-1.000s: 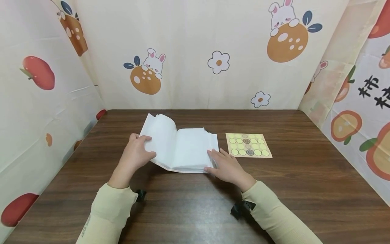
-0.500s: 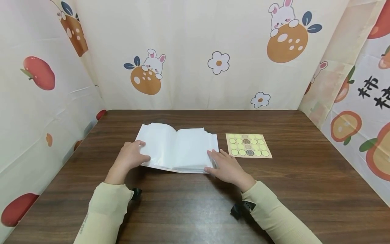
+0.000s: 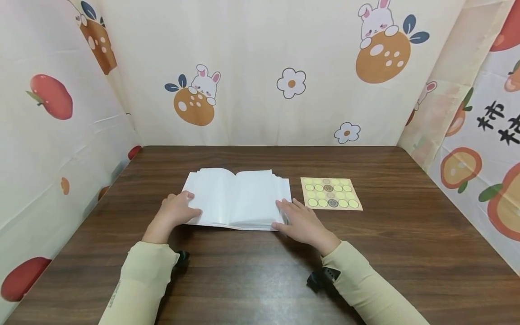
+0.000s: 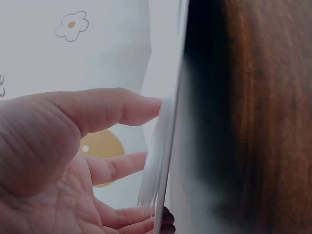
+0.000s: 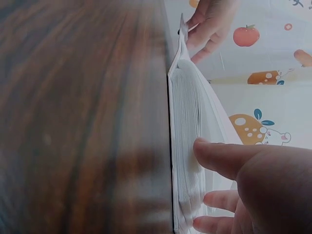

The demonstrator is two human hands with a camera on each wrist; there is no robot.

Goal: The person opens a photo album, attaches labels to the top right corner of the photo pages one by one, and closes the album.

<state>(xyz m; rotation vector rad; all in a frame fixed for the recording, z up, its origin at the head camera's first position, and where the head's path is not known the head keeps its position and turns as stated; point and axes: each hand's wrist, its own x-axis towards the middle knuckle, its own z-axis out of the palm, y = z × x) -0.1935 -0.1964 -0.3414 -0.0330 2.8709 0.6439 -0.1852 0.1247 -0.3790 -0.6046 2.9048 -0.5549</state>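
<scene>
A white photo album (image 3: 253, 198) lies spread on the table, its pages blank and glossy. At its left edge is my left hand (image 3: 172, 211), thumb over the pages; the left wrist view shows lower fingertips (image 4: 167, 219) behind the cover, so this hand holds that side. In the right wrist view, the album's left cover (image 5: 181, 46) is tilted slightly off the table. My right hand (image 3: 304, 223) rests on the right edge with fairly straight fingers, thumb near the lower corner. Right of the album lies a sheet of round yellow stickers (image 3: 331, 194), two of the circles dark.
The dark wooden table (image 3: 252, 280) reaches back to a cream curtain (image 3: 252, 67) printed with rabbits and fruit. Similar printed sheets hang on the left and right sides. Black wrist straps (image 3: 323, 277) sit at the cuffs of both pale sleeves.
My left hand has lowered the album's raised left side outward and down, so the left pages now lie much flatter. The right hand and the sticker sheet have stayed in place.
</scene>
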